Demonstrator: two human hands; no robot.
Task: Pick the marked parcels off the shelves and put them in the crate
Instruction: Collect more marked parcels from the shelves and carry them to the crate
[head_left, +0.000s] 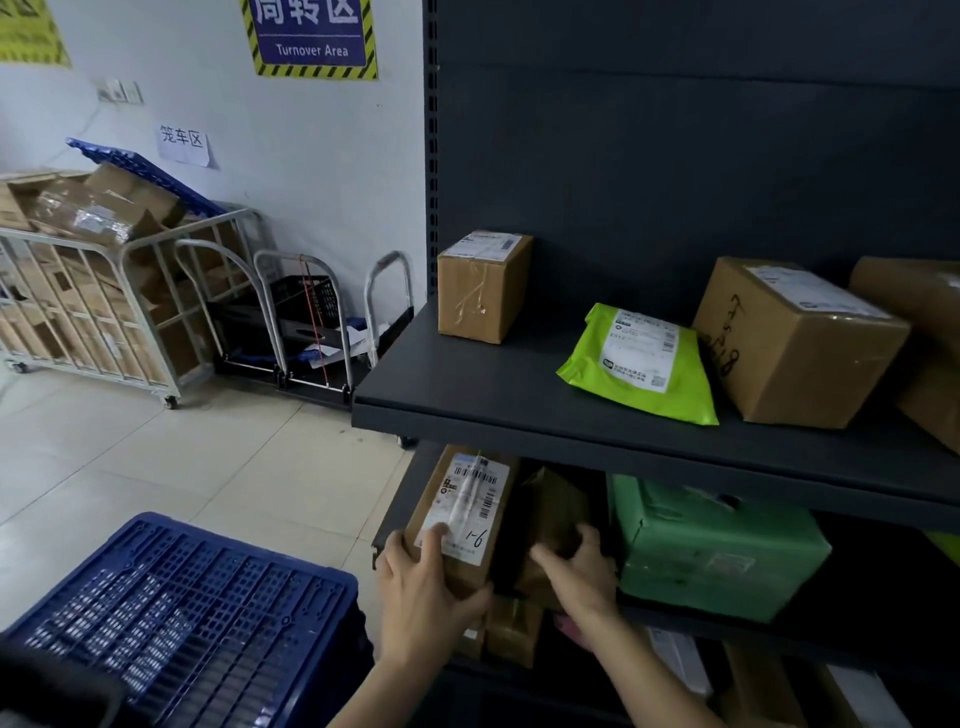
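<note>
Left hand (426, 587) gripped a tall brown cardboard parcel (467, 519) marked 1-6; right hand (579, 569) clasped the neighbouring brown cardboard box (553, 512), which could topple out.

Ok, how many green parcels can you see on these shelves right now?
2. A lime-green mailer lies on the upper shelf; a darker green parcel sits on the shelf below. A green sliver at the far right edge may be a third.
</note>
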